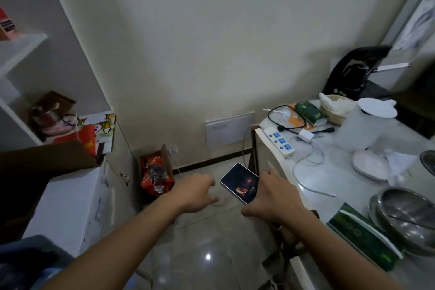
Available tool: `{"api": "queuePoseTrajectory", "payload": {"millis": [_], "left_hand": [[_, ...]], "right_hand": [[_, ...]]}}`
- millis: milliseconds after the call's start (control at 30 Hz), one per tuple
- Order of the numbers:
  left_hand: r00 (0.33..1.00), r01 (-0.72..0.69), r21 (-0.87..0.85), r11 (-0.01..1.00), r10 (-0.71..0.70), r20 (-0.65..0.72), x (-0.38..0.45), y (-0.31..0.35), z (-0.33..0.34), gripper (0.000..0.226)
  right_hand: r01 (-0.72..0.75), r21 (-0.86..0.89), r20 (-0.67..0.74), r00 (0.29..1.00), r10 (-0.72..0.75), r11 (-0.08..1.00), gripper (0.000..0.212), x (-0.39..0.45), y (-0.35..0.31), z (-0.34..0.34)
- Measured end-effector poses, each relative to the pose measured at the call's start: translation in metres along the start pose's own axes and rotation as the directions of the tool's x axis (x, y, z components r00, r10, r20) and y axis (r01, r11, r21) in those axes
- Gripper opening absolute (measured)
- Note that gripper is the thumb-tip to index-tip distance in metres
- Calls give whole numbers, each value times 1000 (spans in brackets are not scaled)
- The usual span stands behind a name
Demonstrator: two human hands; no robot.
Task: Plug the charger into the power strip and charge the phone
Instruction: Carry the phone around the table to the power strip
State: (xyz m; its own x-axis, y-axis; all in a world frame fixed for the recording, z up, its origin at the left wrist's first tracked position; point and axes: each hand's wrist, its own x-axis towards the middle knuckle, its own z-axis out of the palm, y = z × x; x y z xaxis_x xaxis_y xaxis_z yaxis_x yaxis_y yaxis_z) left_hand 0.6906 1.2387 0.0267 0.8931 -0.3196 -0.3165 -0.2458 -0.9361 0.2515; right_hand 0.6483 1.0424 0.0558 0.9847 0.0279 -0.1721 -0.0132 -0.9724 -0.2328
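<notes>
My right hand (275, 193) grips a phone (240, 182) with a lit screen, held over the floor just left of the table edge. My left hand (197, 192) hovers beside it with fingers curled and nothing in it. On the white table lies a white power strip (280, 141) with blue sockets. A white charger block (305, 136) rests just right of the strip, unplugged. Its white cable (306, 172) loops across the table toward the front, ending in a loose plug (332, 194).
The table (334, 181) also carries a white kettle (366, 122), a black cord (284, 122), steel bowls (409, 216), a green tissue pack (362, 242) and a white lid. Cardboard boxes (70, 195) and a snack-filled box (155, 172) stand at left.
</notes>
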Motion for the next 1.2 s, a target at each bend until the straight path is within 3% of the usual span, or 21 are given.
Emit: {"api": "queuePoseTrajectory", "payload": {"millis": [233, 400, 567, 767, 1000, 1200], "left_hand": [[996, -85, 35, 996, 84, 11, 72, 21, -31, 51], [995, -99, 27, 995, 99, 0, 140, 53, -44, 50], [986, -168, 116, 979, 165, 32, 196, 84, -60, 47], [941, -336, 109, 935, 337, 10, 267, 102, -76, 40], [838, -546, 134, 827, 538, 93, 337, 107, -85, 41], [763, -640, 111, 760, 611, 212, 376, 132, -80, 42]], "right_hand": [[-98, 13, -15, 995, 98, 995, 77, 44, 27, -24], [-116, -10, -130, 985, 114, 993, 75, 91, 73, -36], [-196, 3, -109, 975, 195, 981, 78, 126, 112, -52], [-362, 35, -55, 930, 364, 931, 64, 159, 140, -61], [-640, 62, -113, 758, 643, 766, 58, 184, 156, -49], [-780, 178, -51, 601, 797, 600, 60, 192, 182, -46]]}}
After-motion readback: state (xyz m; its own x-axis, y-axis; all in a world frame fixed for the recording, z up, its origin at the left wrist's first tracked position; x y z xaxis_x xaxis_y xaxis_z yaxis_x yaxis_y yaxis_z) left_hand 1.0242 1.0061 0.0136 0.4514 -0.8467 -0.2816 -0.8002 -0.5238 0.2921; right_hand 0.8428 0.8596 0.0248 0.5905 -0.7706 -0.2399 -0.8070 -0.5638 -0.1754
